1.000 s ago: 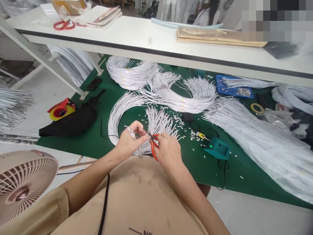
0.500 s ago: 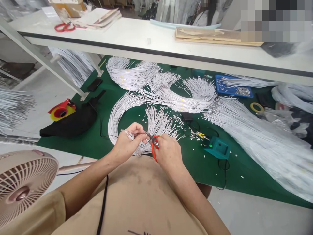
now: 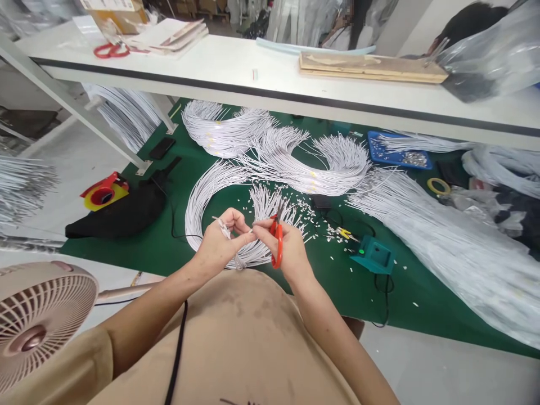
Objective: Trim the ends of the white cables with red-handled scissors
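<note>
Above the table's near edge, my left hand (image 3: 221, 239) is closed around a thin white cable (image 3: 225, 228). Orange-handled scissors (image 3: 277, 242) hang in my right hand (image 3: 287, 244), their dark blades pointing away from me. The thumb and fingertip of my right hand meet my left fingertips at a tiny white end, too small to make out well. Behind and below both hands lies a looped bundle of white cables (image 3: 196, 211), its cut ends fanned out. Small white bits (image 3: 306, 211) are scattered to its right.
More cable bundles (image 3: 312, 174) lie farther back on the green table (image 3: 169, 253). At right are a teal device (image 3: 373, 256), yellow-handled pliers (image 3: 346, 233) and a blue tray (image 3: 377, 149). A tape dispenser (image 3: 105, 191) and a fan (image 3: 37, 332) are at left. A shelf (image 3: 236, 64) spans the back.
The scissors have swung away from the left fingertips, and their blades now point up and away. My right fingertips have come to meet my left ones.
</note>
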A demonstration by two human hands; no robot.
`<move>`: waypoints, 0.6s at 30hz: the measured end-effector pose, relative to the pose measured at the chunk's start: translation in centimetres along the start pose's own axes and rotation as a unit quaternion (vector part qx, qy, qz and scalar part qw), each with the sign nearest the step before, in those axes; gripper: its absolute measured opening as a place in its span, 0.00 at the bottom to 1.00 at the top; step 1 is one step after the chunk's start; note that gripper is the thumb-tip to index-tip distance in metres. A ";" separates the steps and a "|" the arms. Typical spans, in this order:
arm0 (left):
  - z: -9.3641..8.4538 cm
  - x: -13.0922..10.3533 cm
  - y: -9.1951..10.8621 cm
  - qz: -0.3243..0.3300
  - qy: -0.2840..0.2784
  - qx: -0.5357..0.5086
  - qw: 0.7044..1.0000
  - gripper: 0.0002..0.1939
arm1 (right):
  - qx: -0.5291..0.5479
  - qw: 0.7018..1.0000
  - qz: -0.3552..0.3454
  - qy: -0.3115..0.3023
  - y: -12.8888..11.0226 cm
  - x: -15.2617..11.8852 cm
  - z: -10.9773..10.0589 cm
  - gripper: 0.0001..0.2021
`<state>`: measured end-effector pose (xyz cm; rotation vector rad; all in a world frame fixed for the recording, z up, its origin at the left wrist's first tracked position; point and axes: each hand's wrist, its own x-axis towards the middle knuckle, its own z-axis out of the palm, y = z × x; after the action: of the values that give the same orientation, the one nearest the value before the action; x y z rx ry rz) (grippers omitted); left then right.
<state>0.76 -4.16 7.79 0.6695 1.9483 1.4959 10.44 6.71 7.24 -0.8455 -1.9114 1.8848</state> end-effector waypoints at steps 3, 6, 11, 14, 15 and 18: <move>0.1 0.0 -0.2 0.009 0.006 0.023 1.000 0.13 | 0.023 0.999 0.007 0.023 0.0 0.1 0.7 0.09; 0.2 0.1 -0.2 0.010 0.009 0.038 0.999 0.12 | 0.039 0.998 0.016 0.044 0.2 0.0 1.0 0.08; 0.3 0.0 -0.3 -0.001 0.009 0.022 1.000 0.11 | 0.080 0.995 0.028 0.047 0.5 -0.2 1.1 0.08; 0.2 0.1 -0.4 -0.019 -0.001 -0.002 1.000 0.12 | 0.090 0.994 0.038 0.039 0.7 -0.2 1.1 0.08; 0.2 0.1 -0.4 -0.028 -0.010 -0.021 0.999 0.12 | 0.095 0.994 0.041 0.037 0.8 -0.1 1.1 0.08; 0.0 0.3 -0.2 -0.067 -0.067 -0.102 0.990 0.14 | 0.126 0.989 0.059 0.041 1.5 0.3 1.3 0.06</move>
<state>0.57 -4.01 7.57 0.5264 1.6783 1.5011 9.67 5.85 5.60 -0.9550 -1.5653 2.0712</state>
